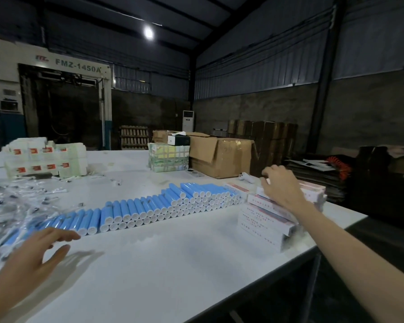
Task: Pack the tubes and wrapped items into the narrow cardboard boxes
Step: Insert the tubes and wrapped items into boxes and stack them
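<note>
A long stack of blue tubes with white caps [149, 208] lies across the middle of the white table [163, 264]. Clear-wrapped items [12, 201] are heaped at the left. A pile of flat narrow white and red boxes [266, 217] sits at the table's right edge. My right hand [279, 186] reaches over the top of that pile with curled fingers touching the top box; whether it grips the box is unclear. My left hand [39, 250] hovers low over the table by the left end of the tubes, fingers spread and holding nothing.
Stacked white packs with red labels [47, 159] stand at the back left. A strapped bundle [168, 157] and a big brown carton [222, 157] sit at the back middle, with a small white object [246, 177] beside it. The table's right edge drops to a dark floor.
</note>
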Action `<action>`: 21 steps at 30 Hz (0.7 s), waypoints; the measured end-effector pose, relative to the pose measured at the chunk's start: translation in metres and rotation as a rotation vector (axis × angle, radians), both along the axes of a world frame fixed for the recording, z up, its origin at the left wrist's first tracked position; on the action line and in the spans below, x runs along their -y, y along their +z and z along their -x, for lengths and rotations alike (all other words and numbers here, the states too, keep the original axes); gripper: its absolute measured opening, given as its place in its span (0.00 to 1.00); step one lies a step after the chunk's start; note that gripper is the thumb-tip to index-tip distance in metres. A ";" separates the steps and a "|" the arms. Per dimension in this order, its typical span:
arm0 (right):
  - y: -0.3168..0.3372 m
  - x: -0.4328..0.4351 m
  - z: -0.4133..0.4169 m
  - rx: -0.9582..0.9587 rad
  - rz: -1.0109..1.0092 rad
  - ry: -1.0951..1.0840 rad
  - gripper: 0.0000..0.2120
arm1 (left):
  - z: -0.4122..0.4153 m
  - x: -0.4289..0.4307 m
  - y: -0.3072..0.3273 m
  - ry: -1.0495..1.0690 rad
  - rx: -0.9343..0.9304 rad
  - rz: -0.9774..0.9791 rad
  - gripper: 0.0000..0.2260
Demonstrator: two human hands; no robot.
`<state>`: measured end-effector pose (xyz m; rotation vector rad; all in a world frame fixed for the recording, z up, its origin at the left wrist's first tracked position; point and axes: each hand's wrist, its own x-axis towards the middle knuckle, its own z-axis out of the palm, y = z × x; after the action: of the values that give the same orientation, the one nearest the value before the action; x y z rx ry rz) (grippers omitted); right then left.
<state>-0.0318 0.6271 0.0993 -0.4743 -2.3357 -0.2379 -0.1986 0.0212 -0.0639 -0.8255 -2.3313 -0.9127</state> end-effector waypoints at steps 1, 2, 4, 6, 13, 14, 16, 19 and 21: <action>0.000 0.024 0.013 -0.017 0.030 0.076 0.11 | -0.007 -0.004 0.004 0.015 -0.003 -0.005 0.15; 0.000 0.050 0.026 -0.033 0.067 0.162 0.10 | -0.014 -0.006 0.008 0.033 -0.001 0.006 0.11; -0.004 0.106 0.050 -0.056 0.159 0.340 0.09 | -0.024 -0.009 0.012 0.063 -0.024 0.011 0.15; -0.011 0.165 0.070 -0.045 0.267 0.493 0.10 | -0.035 -0.014 0.017 0.085 -0.005 0.011 0.20; -0.066 0.348 0.120 0.050 0.559 0.888 0.11 | -0.061 -0.016 0.033 0.202 -0.013 0.153 0.13; -0.078 0.367 0.123 0.062 0.604 0.919 0.11 | -0.063 -0.015 0.034 0.232 -0.009 0.174 0.12; -0.101 0.397 0.127 0.077 0.670 0.959 0.12 | -0.067 -0.011 0.037 0.269 0.000 0.229 0.10; -0.129 0.418 0.133 0.144 0.671 0.990 0.14 | -0.076 0.002 0.042 0.338 0.050 0.275 0.08; -0.136 0.419 0.137 0.183 0.631 1.005 0.15 | -0.085 0.018 0.046 0.398 0.037 0.270 0.08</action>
<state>-0.1690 0.2081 -0.0367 0.4920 -2.4871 0.9716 -0.1131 0.0035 -0.0176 -0.4156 -2.5576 -0.4548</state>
